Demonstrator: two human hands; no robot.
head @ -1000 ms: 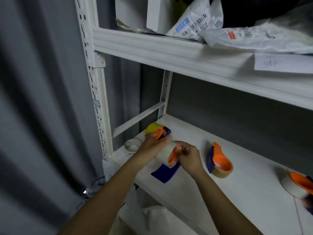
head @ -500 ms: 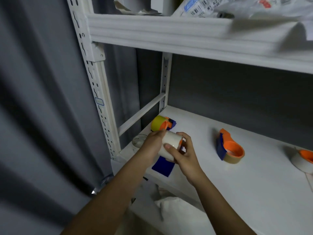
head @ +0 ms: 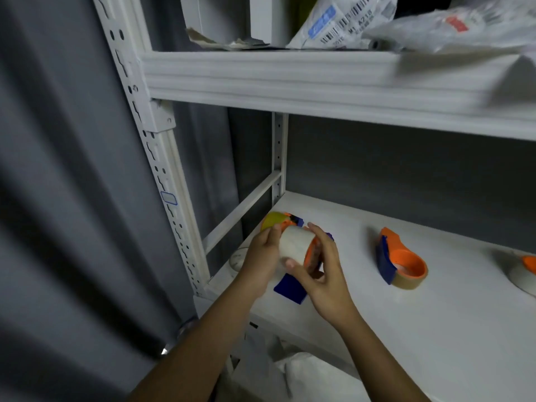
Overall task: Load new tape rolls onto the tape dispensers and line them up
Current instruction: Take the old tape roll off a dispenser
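A white tape roll (head: 294,245) sits on an orange-and-blue dispenser (head: 291,288) that I hold above the white shelf's (head: 435,314) front left corner. My left hand (head: 262,261) grips the roll from the left. My right hand (head: 317,274) clasps the roll and the dispenser's orange hub from the right. Behind my hands a dispenser with a yellow roll (head: 274,221) stands on the shelf. A second orange-and-blue dispenser with a tan roll (head: 401,264) lies to the right. Part of another dispenser with a white roll (head: 523,271) shows at the right edge.
A clear, nearly spent roll (head: 239,258) lies at the shelf's left edge by the white upright post (head: 162,175). The upper shelf (head: 290,79) carries plastic parcels and boxes. A grey curtain hangs at the left. White bags sit below the shelf.
My right hand has shifted round the roll, thumb now under it and fingers over the orange hub. The roll has turned slightly in my hands. The camera tilted up a little.
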